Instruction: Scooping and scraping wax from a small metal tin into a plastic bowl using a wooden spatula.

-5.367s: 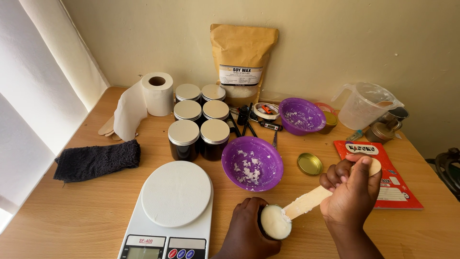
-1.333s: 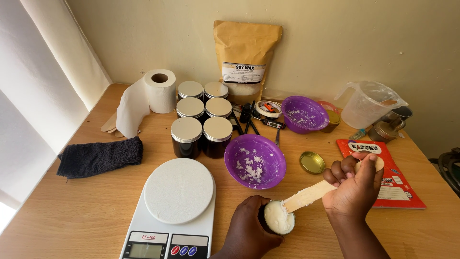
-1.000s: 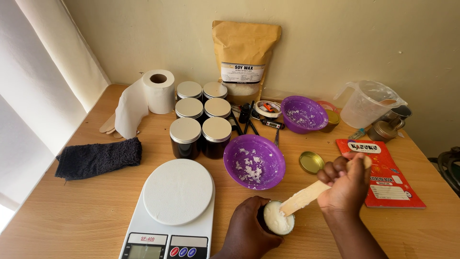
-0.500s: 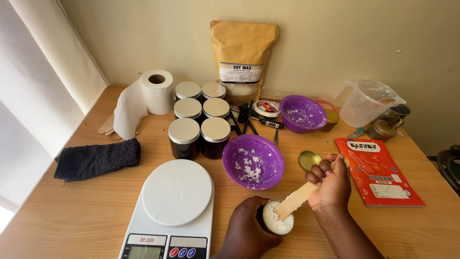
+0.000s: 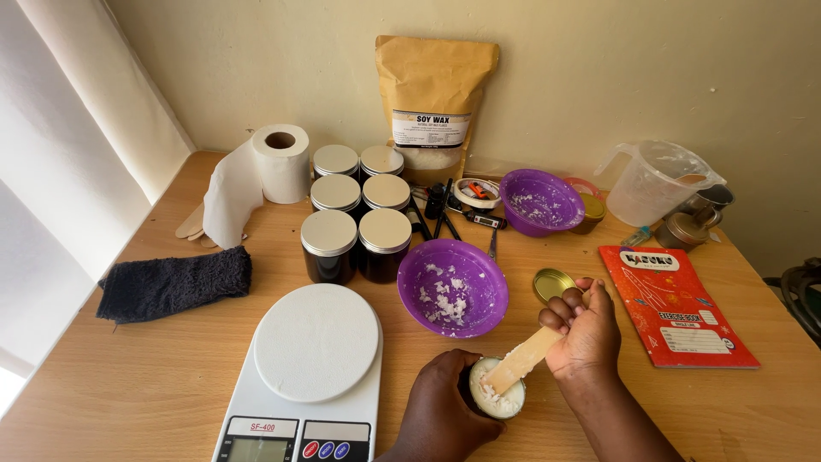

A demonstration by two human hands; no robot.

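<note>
- The left hand is gripping a small dark jar at the near edge of the tabletop, its fingers wrapping round the jar's left side and clamping it.
- The right hand is holding a flat wooden stick, fingers closing together on its upper end, while the lower end is dipping into the jar's white wax.
- Risk, as I judge it: the stick is leaning at a slant, so a hard push could be tipping the jar toward the left hand and throwing wax onto the wood.
- The jar is looking full to the rim; stirring or pressing too briskly could be pushing flakes over the edge.
- The purple bowl with white flakes is sitting just beyond the jar, and the gold lid is lying just by the right hand's knuckles; a wide sweep of that hand could be knocking either one.
- The white kitchen scale is standing just left of the jar, near enough to be catching spilled wax.
- The jar's contents are looking pale, creamy and lumpy, not smooth; the wall is dark and mostly hidden by the fingers.
- The stick is looking light, thin and coated with wax at its lower end.
</note>
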